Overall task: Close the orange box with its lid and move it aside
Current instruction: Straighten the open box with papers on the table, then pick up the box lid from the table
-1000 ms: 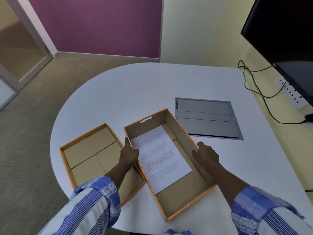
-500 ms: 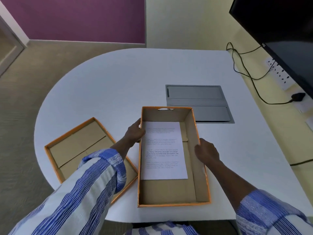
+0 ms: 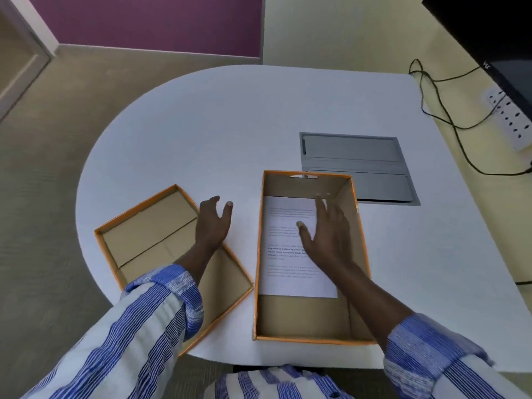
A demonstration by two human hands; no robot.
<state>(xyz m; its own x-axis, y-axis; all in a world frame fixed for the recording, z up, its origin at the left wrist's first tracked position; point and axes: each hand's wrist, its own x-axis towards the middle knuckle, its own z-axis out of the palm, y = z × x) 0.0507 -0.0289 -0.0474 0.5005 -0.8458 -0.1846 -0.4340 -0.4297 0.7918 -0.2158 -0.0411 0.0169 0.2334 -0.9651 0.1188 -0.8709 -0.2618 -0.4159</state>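
The orange box (image 3: 305, 321) stands open and squared to me on the white table, with a printed sheet of paper (image 3: 285, 254) lying flat on its brown floor. Its lid (image 3: 141, 240) lies upside down to the left, angled, inner brown side up. My left hand (image 3: 213, 226) hovers over the lid's right corner, fingers spread, holding nothing. My right hand (image 3: 328, 234) is raised over the box interior with fingers apart, covering part of the sheet and the right wall.
A grey metal cable hatch (image 3: 357, 165) is set into the table (image 3: 230, 133) just behind the box. Black cables (image 3: 449, 116) and a white power strip (image 3: 512, 119) lie at the right, under a dark screen (image 3: 489, 33). The table's near edge is close to the box.
Both hands have let go of the box walls. The left hand moved left over the lid; the right hand lifted over the box interior. The box stays straightened in front of me.
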